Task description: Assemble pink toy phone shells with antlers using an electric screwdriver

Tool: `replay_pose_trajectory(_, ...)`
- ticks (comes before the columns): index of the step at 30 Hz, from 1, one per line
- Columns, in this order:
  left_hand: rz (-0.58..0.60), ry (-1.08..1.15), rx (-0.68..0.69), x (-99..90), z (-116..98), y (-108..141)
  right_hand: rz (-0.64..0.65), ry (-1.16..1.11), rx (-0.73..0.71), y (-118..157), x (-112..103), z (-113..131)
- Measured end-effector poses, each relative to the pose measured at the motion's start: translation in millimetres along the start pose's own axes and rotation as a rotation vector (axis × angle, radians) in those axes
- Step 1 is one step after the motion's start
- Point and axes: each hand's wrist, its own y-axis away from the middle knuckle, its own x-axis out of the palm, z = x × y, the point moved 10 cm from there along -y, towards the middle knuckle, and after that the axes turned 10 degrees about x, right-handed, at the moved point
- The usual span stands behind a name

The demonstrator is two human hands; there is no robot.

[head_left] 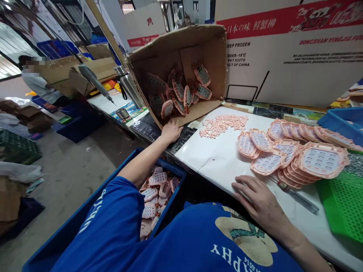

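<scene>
My left hand (171, 131) is at the near lower edge of a tilted cardboard box (204, 41), its fingers closed over the rim. Inside the box lie several pink plastic casings (178, 90) with circuit boards and reddish wires. My right hand (258, 196) lies on the front edge of the white worktop (204, 158), fingers outstretched and holding nothing. Just beyond it are stacked pink keypad panels (321, 160) and a screwdriver (300, 200) with a clear handle. A spread of small pink pieces (222, 125) lies between box and panels.
Below my left arm stands a blue bin (181, 175) full of pink casings. A green basket (344, 206) and a blue tray (343, 117) are at right. An electric screwdriver (95, 81) hangs near a steel flask (129, 87). Another person (42, 83) sits far left.
</scene>
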Motion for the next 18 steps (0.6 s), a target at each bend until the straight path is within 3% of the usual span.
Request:
replay_pose_trajectory(9, 0.024, 0.022, -0.063, 4.8, 6, -3, 0.009, -0.034, 0.007, -1, -1, 0)
replay_pose_trajectory(18, 0.07, 0.056, 0.005, -4.8, -8, 23, 0.026, -0.038, 0.004, -1, 0, 1)
